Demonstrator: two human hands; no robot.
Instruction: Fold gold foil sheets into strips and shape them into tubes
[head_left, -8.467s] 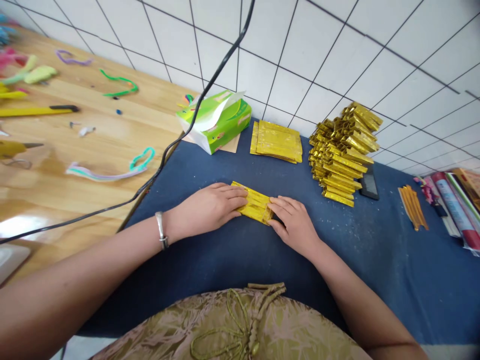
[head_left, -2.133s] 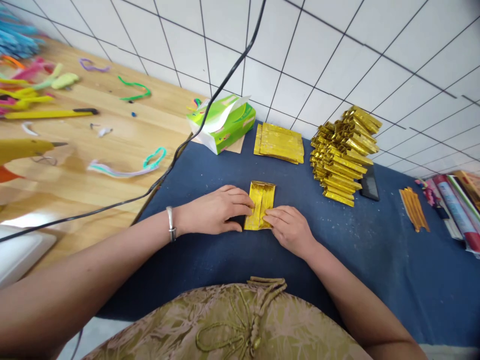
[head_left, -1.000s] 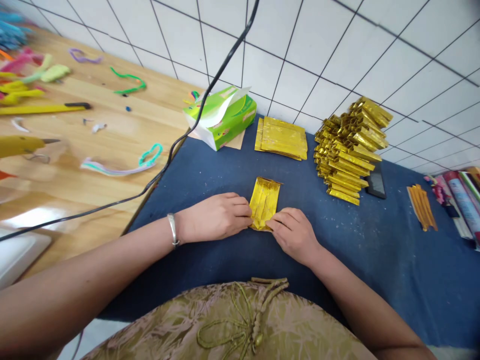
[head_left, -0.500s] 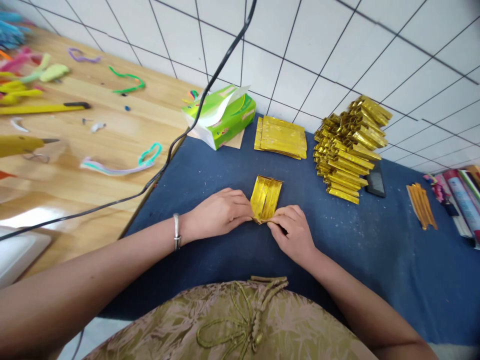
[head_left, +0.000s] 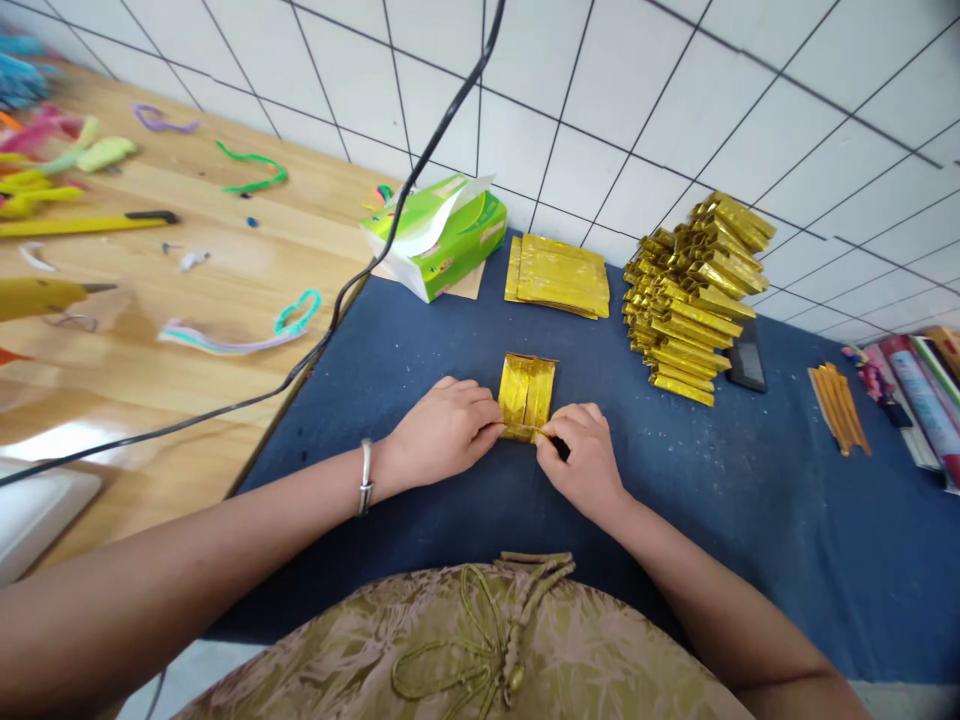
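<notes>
A folded piece of gold foil paper (head_left: 526,393) lies lengthwise on the blue cloth (head_left: 750,520) in front of me. My left hand (head_left: 442,432) pinches its near left corner with thumb and fingers. At the near right corner, my right hand (head_left: 581,460) grips the same piece. A flat pile of unfolded gold sheets (head_left: 557,276) lies behind it. To the right rises a tall stack of folded gold pieces (head_left: 694,296).
A green tissue box (head_left: 435,235) stands at the cloth's far left corner. A black cable (head_left: 352,280) crosses the wooden table (head_left: 150,300), which carries pipe cleaners and a yellow glue gun (head_left: 41,296). A black phone (head_left: 745,366), thin gold strips (head_left: 838,407) and booklets lie right.
The gold piece was turned from crosswise to lengthwise. Over the last second both hands have slid to its near end, and that end has been folded up so the piece looks shorter.
</notes>
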